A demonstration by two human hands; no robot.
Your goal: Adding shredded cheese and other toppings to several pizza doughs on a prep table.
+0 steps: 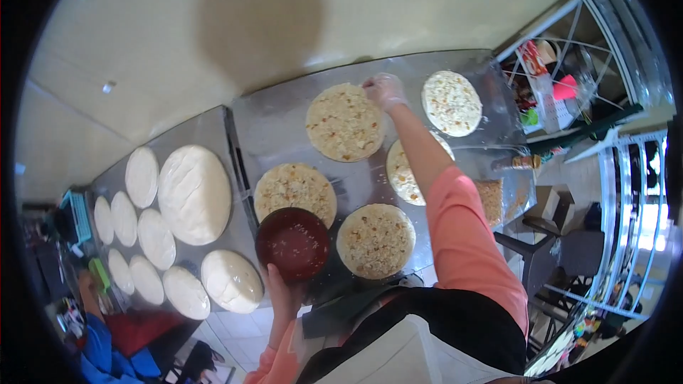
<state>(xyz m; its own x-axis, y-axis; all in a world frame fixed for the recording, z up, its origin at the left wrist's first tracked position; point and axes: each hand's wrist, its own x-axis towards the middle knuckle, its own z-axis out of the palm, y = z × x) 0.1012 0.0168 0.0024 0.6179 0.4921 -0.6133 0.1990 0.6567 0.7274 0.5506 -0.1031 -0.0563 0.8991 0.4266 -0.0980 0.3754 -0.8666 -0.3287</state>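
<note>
My left hand (282, 293) holds a dark red bowl (292, 242) by its near side; small pale crumbs cling inside it. The bowl overlaps the near edge of a round dough with crumb topping (295, 192). My right hand (385, 90), in a clear plastic glove, is at the upper right edge of another topped round dough (346, 121); its fingertips are bunched, and whether they pinch anything cannot be seen. A third topped dough (376, 241) lies nearer my body. My right forearm partly covers one topped dough (408, 170), and a whiter one (451, 103) lies at the far right.
Several plain dough rounds (195, 194) lie on the left metal table (213, 122). A bag of crumbs (489, 201) and a jar (525, 162) are at the right. A wall runs behind the tables. A wire rack (613, 48) stands far right; a person in blue (109, 349) is lower left.
</note>
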